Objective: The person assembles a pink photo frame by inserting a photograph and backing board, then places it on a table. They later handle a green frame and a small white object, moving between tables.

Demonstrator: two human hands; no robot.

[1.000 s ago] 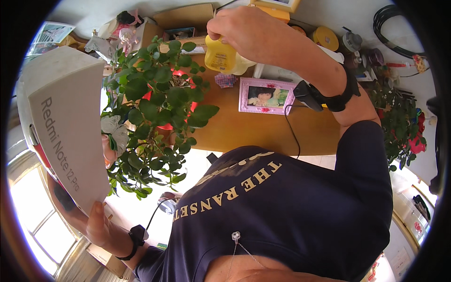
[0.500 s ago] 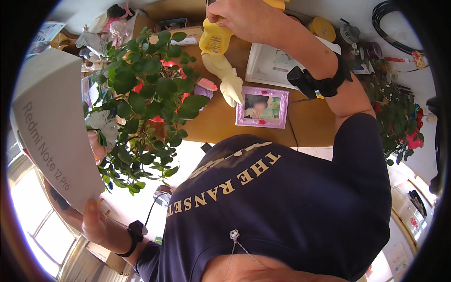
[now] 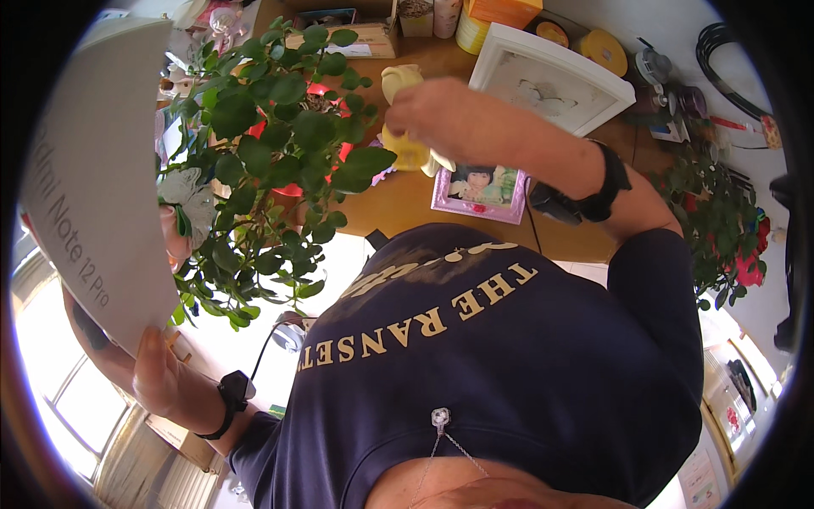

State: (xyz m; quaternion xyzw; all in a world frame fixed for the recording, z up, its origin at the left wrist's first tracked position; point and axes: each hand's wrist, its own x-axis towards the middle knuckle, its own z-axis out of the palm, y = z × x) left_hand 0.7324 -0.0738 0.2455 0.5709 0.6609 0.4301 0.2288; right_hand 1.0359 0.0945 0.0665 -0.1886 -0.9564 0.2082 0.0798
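Observation:
My left hand (image 3: 157, 373) grips the lower edge of a large white box (image 3: 106, 204), tilted upright at the far left, with the thumb on its near face. Over the table, my right hand (image 3: 428, 119) is closed on a yellow bottle-shaped thing (image 3: 409, 154) with a label. Blurred fingers cover its upper part, so its exact kind is unclear. Right behind it stands a cream figurine (image 3: 401, 78), mostly hidden by the hand. A pink photo frame (image 3: 479, 208) lies near my right forearm, close to the table's near edge.
A leafy potted plant (image 3: 271, 153) fills the space between the white box and the table's middle. A white picture frame (image 3: 551, 81) lies beyond my right forearm. Along the back are a cardboard box (image 3: 365, 42) and a yellow round lid (image 3: 604, 53). More foliage (image 3: 716, 225) stands at right.
My right hand has come down toward me with the yellow thing, now in front of the cream figurine. The view has shifted slightly. My left hand still holds the white box.

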